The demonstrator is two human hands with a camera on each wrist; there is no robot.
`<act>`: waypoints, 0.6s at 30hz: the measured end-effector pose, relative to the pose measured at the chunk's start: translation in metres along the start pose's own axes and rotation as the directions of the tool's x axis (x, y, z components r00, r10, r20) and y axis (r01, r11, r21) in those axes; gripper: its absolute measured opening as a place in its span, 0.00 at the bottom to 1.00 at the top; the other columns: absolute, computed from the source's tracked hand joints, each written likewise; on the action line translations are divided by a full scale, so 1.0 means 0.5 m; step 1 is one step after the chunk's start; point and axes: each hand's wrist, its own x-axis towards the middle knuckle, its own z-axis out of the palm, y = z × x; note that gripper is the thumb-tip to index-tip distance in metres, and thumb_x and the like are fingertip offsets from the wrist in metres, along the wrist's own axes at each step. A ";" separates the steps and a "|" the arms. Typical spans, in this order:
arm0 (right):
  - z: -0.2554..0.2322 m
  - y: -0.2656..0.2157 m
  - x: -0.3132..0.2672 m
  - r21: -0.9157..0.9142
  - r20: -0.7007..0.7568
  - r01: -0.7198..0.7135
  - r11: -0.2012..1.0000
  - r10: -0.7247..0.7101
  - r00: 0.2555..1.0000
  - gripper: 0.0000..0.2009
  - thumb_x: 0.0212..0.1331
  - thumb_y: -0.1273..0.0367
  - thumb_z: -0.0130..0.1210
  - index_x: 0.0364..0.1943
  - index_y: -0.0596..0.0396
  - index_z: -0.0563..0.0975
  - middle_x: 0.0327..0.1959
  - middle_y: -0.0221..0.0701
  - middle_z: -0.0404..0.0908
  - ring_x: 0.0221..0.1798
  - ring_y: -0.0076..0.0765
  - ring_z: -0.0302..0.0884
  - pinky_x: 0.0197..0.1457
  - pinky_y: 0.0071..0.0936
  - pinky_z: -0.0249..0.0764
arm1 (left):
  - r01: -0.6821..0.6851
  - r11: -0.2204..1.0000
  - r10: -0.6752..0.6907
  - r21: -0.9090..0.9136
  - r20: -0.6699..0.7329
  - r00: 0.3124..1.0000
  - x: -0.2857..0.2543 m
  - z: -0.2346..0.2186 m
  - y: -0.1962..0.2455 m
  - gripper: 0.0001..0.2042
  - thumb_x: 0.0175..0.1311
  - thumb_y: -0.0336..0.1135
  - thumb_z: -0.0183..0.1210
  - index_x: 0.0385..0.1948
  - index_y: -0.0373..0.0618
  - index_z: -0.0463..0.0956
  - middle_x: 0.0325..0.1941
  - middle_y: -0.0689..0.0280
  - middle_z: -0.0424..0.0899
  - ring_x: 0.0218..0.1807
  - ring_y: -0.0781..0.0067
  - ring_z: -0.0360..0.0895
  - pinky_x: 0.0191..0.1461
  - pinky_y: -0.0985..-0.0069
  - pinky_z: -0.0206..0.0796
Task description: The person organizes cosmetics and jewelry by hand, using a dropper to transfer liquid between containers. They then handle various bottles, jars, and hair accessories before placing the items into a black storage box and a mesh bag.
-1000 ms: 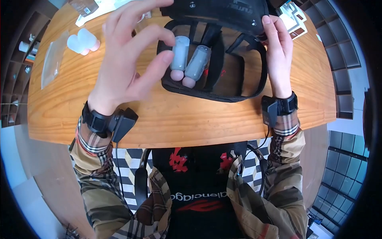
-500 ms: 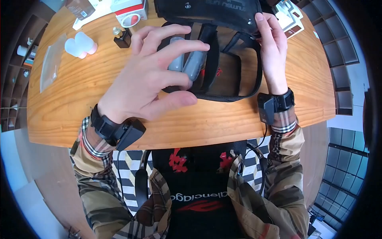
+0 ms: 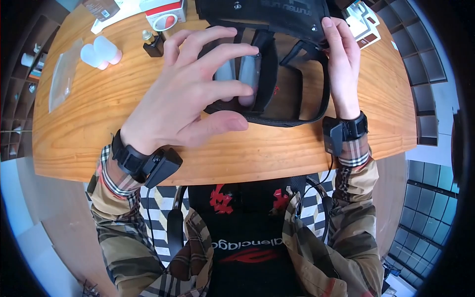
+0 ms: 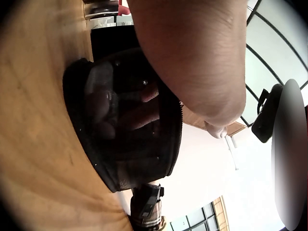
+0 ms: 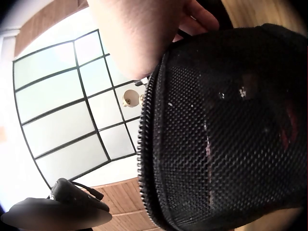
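A black zippered mesh bag [image 3: 292,123] lies on the wooden table with its lid [image 3: 277,17] folded back. Inside its left compartment, two translucent bottles [image 3: 249,69] with pinkish caps lie side by side. My left hand [image 3: 190,94] reaches over the left rim with fingers spread and fairly straight, fingertips right at the right-hand bottle; the thumb stays outside the front rim. Fingers show through the mesh wall [image 4: 130,144] in the left wrist view. My right hand [image 3: 344,64] pinches the lid's right edge between thumb and fingers.
Two more translucent bottles [image 3: 108,49] stand at the left beside a clear plastic pouch [image 3: 65,79]. Behind my left hand are a dark dropper bottle [image 3: 152,44], a red-and-white box [image 3: 175,12] and a brown package [image 3: 101,7]. White boxes [image 3: 363,24] sit at the back right.
My left hand has moved right, from beside the left bottle to over both bottles in the bag. The right-hand bottle now lies straighter, against the divider. The right hand keeps hold of the lid.
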 end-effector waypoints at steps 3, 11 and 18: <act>0.006 -0.007 -0.004 0.032 -0.001 -0.026 0.999 0.026 1.000 0.13 0.77 0.58 0.53 0.46 0.51 0.81 0.35 0.14 0.78 0.37 0.10 0.68 0.43 0.13 0.62 | -0.016 0.996 0.022 0.082 -0.066 0.998 -0.001 -0.007 -0.006 0.42 0.70 0.77 0.28 0.41 0.54 0.89 0.70 0.61 0.77 0.73 0.48 0.62 0.75 0.52 0.42; 0.007 0.000 -0.009 0.084 0.028 0.004 0.996 -0.006 1.000 0.13 0.77 0.58 0.53 0.45 0.51 0.81 0.34 0.15 0.78 0.37 0.11 0.69 0.43 0.14 0.63 | 0.314 0.899 -0.057 0.305 -0.630 0.775 -0.084 -0.088 -0.201 0.14 0.75 0.46 0.55 0.47 0.51 0.87 0.60 0.62 0.85 0.65 0.60 0.73 0.71 0.66 0.56; 0.013 -0.003 -0.017 0.017 0.019 0.068 0.998 -0.068 0.998 0.12 0.77 0.59 0.54 0.44 0.52 0.81 0.33 0.15 0.76 0.35 0.11 0.66 0.40 0.14 0.62 | 0.829 0.493 -0.350 0.265 -0.812 0.468 -0.163 -0.104 -0.281 0.23 0.63 0.62 0.61 0.47 0.55 0.85 0.74 0.58 0.69 0.76 0.44 0.55 0.76 0.45 0.42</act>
